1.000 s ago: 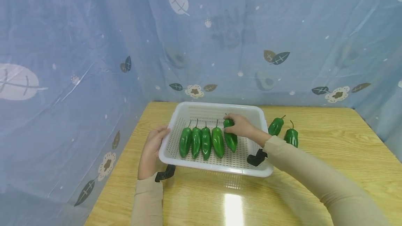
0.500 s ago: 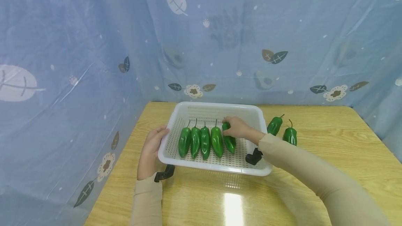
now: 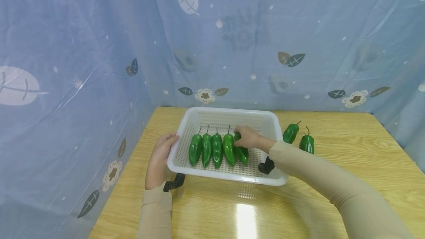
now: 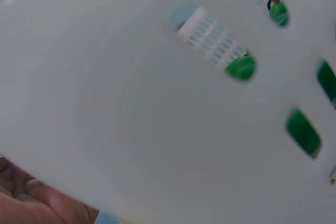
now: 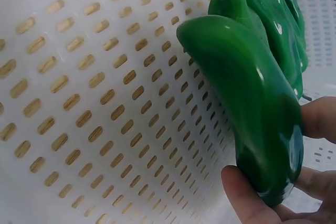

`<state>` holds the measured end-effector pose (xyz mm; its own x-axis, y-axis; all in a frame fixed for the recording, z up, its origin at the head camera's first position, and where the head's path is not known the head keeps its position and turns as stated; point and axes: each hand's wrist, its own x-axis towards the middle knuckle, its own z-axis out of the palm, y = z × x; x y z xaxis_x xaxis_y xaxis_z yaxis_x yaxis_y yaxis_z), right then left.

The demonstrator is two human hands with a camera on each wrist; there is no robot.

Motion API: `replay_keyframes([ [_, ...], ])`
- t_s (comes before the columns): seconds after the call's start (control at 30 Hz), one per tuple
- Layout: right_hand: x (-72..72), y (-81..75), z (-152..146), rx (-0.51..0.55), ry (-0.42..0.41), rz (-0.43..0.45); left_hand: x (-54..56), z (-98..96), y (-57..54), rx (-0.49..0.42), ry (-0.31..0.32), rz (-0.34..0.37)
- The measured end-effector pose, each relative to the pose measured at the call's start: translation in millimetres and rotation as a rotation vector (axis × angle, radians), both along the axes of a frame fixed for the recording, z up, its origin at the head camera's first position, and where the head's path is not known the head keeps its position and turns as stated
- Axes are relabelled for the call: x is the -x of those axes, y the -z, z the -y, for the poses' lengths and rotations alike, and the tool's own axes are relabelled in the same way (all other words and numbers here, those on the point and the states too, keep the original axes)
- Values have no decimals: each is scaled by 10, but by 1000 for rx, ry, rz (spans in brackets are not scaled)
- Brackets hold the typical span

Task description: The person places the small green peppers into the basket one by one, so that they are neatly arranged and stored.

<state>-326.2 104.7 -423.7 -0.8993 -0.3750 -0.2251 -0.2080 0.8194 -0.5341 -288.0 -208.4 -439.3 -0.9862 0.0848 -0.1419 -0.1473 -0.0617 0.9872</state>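
Observation:
A white perforated plastic basket (image 3: 229, 177) holds a row of green peppers (image 3: 217, 150), stems toward the far side. My left hand (image 3: 162, 148) grips the basket's left rim; in the left wrist view, the basket's white wall (image 4: 121, 103) fills most of the picture and part of the hand (image 4: 37, 203) shows at the lower left. At the right end of the row, my right hand (image 3: 248, 136) holds another green pepper (image 5: 247, 93) between thumb and fingers. This pepper lies close beside its neighbour, its upper part partly covered by the hand.
Two more green peppers, one farther back (image 3: 291, 132) and one nearer (image 3: 306, 144), lie on the wooden table (image 3: 352, 146) to the right of the basket, close to my right sleeve. A blue patterned curtain (image 3: 232, 65) hangs behind the table and along its left side.
My right hand has shifted slightly left and nearer with its pepper, narrowing the gap to the row. The left hand still grips the basket rim.

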Motion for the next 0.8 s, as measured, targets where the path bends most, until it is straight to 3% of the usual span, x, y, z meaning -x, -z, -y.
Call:
replay_keyframes([
  [0.37, 19, 74, 12, 16, -25, 30, -1, 5, -1, -6, 2, 1],
  [0.8, 15, 104, 20, 49, 24, 95, 1, -7, 2, -3, -9, -6],
])
